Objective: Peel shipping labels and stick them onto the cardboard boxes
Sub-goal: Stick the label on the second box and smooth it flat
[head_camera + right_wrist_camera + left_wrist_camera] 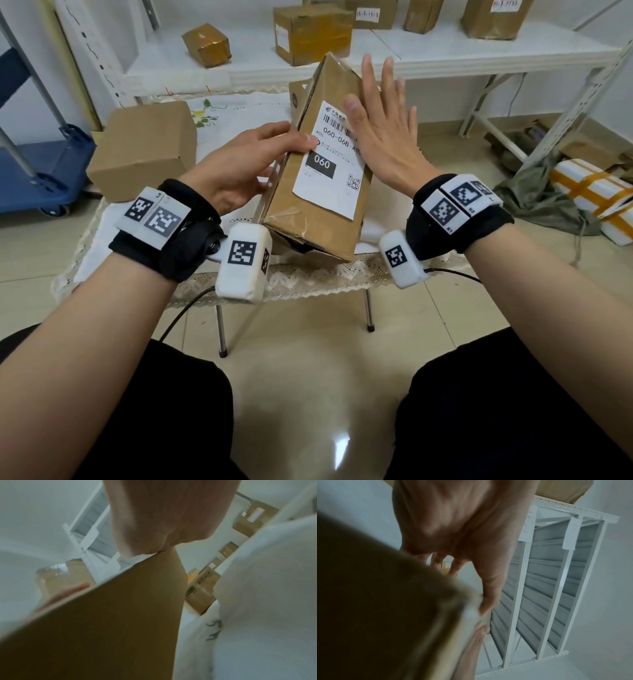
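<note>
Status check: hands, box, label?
Left hand grips tilted box. Right hand open, flat at shipping label right edge. Label stuck on. Nothing obstructing.

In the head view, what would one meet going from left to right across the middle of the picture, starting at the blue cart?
Blue cart → plain cardboard box → left hand → shipping label → right hand → white parcel with orange tape.

Head camera looks down and forward over both forearms, while each wrist camera peers upward, close along its palm; all three share the tilted cardboard box (pixel 322 164), with white shelving (pixel 556 574) behind.
</note>
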The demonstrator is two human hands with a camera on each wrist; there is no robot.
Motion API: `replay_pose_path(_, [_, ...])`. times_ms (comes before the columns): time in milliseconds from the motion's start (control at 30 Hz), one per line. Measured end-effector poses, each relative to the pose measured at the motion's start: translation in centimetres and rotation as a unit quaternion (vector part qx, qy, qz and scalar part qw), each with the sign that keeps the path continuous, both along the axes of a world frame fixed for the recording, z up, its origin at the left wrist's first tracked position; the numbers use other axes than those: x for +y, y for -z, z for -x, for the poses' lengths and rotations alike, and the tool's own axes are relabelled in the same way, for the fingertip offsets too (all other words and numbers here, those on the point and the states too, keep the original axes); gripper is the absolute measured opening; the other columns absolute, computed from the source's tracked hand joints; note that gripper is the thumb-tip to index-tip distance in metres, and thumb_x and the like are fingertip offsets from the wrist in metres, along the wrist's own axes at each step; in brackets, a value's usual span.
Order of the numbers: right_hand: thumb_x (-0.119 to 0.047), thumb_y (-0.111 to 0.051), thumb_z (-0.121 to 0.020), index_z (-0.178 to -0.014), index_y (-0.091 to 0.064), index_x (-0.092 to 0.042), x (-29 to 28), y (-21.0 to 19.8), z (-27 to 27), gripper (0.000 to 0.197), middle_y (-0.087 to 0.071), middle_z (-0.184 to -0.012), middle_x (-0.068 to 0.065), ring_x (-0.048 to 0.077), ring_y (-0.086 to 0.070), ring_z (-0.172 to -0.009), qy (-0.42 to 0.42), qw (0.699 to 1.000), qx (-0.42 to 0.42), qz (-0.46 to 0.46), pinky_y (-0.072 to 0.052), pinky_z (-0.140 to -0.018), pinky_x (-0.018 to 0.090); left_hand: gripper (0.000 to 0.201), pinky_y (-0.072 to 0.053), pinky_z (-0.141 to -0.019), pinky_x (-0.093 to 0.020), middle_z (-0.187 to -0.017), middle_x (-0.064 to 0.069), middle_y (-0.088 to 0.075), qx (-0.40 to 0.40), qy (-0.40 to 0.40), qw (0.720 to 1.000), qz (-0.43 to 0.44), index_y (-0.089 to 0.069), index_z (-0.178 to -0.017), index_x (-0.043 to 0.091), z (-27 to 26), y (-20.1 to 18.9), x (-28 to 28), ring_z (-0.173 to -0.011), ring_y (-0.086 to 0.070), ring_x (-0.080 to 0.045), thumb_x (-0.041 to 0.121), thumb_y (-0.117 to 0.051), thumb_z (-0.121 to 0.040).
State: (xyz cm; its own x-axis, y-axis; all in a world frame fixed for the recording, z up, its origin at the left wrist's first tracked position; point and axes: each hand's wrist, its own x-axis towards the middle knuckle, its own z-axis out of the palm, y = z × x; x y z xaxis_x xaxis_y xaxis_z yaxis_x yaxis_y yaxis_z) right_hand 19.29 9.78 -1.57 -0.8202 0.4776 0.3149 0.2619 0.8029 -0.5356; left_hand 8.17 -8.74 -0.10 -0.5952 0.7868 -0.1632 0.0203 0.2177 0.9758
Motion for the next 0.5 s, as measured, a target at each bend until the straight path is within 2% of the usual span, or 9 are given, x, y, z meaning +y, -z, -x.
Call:
replay_pose_path(67, [-0.057, -0.017, -0.106, -0.159, 0.018, -0.031, -0.3, -0.2, -0.3, 0.069, 0.022, -0.168, 0.003, 0.027, 0.019, -0.155, -0.004, 0.997, 0.017, 0.080, 0.011, -0.122, 0.060, 0.066, -0.045, -0.110, -0.043, -0.113, 0.002, -0.077, -0.002, -0.015, 1.000, -0.012, -0.066, -0.126, 0.022, 0.2, -0.1, -0.1, -0.111, -0.064, -0.023, 0.047, -0.080, -0.067])
replay_pose_path(133, [-0.058, -0.020, -0.106, -0.158, 0.023, -0.030, -0.6, -0.6, -0.5, 0.073, 0.010, -0.171, 0.000, 0.021, 0.007, -0.157, -0.037, 0.980, 0.039, 0.192, 0.000, -0.125, 0.057, 0.040, -0.040, -0.113, -0.044, -0.107, 0.001, -0.075, -0.025, -0.042, 0.998, -0.039, -0.071, -0.111, 0.022, 0.2, -0.3, -0.3, -0.106, -0.061, -0.022, 0.042, -0.077, -0.076])
replay_pose_path(200, [-0.073, -0.026, -0.098, -0.159, 0.015, -0.036, -0.9, -1.0, -0.7, 0.082, -0.018, -0.169, -0.007, 0.021, -0.032, -0.151, -0.054, 0.949, 0.037, 0.310, -0.029, -0.120, 0.053, 0.023, -0.038, -0.115, -0.047, -0.111, -0.004, -0.073, -0.064, -0.065, 0.993, -0.075, -0.073, -0.103, 0.023, 0.1, -0.4, -0.5, -0.104, -0.061, -0.022, 0.036, -0.073, -0.084])
replay_pose_path(233, [-0.081, -0.030, -0.091, -0.159, -0.002, -0.040, -0.9, -1.1, -0.7, 0.084, -0.038, -0.158, -0.011, 0.017, -0.057, -0.131, -0.056, 0.933, 0.032, 0.353, -0.047, -0.107, 0.046, 0.022, -0.042, -0.114, -0.045, -0.114, -0.007, -0.072, -0.084, -0.074, 0.989, -0.093, -0.073, -0.106, 0.023, 0.1, -0.4, -0.6, -0.102, -0.062, -0.021, 0.033, -0.072, -0.086])
replay_pose_path(267, [-0.083, -0.032, -0.089, -0.152, -0.023, -0.039, -1.0, -1.3, -0.9, 0.077, -0.057, -0.136, -0.015, 0.010, -0.071, -0.102, -0.058, 0.921, 0.026, 0.384, -0.056, -0.089, 0.036, 0.025, -0.046, -0.109, -0.041, -0.114, -0.009, -0.071, -0.102, -0.082, 0.985, -0.110, -0.072, -0.110, 0.022, 0.1, -0.4, -0.6, -0.096, -0.063, -0.019, 0.031, -0.071, -0.087])
replay_pose_path(300, [-0.078, -0.031, -0.094, -0.146, -0.039, -0.034, -1.0, -1.3, -1.0, 0.069, -0.069, -0.115, -0.018, 0.006, -0.072, -0.084, -0.067, 0.911, 0.021, 0.407, -0.056, -0.080, 0.030, 0.028, -0.048, -0.101, -0.038, -0.110, -0.008, -0.070, -0.114, -0.089, 0.982, -0.123, -0.070, -0.113, 0.021, 0.0, -0.4, -0.6, -0.088, -0.061, -0.015, 0.030, -0.070, -0.087])
replay_pose_path(333, [-0.072, -0.030, -0.099, -0.142, -0.049, -0.031, -1.1, -1.3, -1.1, 0.061, -0.074, -0.105, -0.016, 0.006, -0.072, -0.085, -0.077, 0.899, 0.013, 0.430, -0.057, -0.084, 0.031, 0.028, -0.048, -0.093, -0.038, -0.102, -0.004, -0.068, -0.121, -0.094, 0.979, -0.132, -0.068, -0.114, 0.020, -0.1, -0.4, -0.5, -0.080, -0.059, -0.014, 0.028, -0.068, -0.087])
replay_pose_path(400, [-0.063, -0.034, -0.104, -0.136, -0.058, -0.031, -1.2, -1.3, -1.2, 0.052, -0.075, -0.118, -0.010, 0.014, -0.070, -0.112, -0.088, 0.890, 0.006, 0.448, -0.051, -0.106, 0.043, 0.025, -0.047, -0.085, -0.038, -0.090, 0.001, -0.064, -0.124, -0.092, 0.979, -0.130, -0.065, -0.112, 0.020, -0.2, -0.3, -0.4, -0.074, -0.057, -0.013, 0.026, -0.065, -0.088])
replay_pose_path(500, [-0.054, -0.039, -0.106, -0.125, -0.066, -0.030, -1.7, -2.0, -1.6, 0.040, -0.074, -0.122, -0.005, 0.018, -0.067, -0.119, -0.091, 0.887, 0.001, 0.453, -0.046, -0.112, 0.045, 0.027, -0.054, -0.084, -0.038, -0.094, -0.001, -0.065, -0.118, -0.085, 0.984, -0.103, -0.064, -0.113, 0.021, 0.0, -0.6, -0.5, -0.087, -0.060, -0.018, 0.035, -0.066, -0.090])
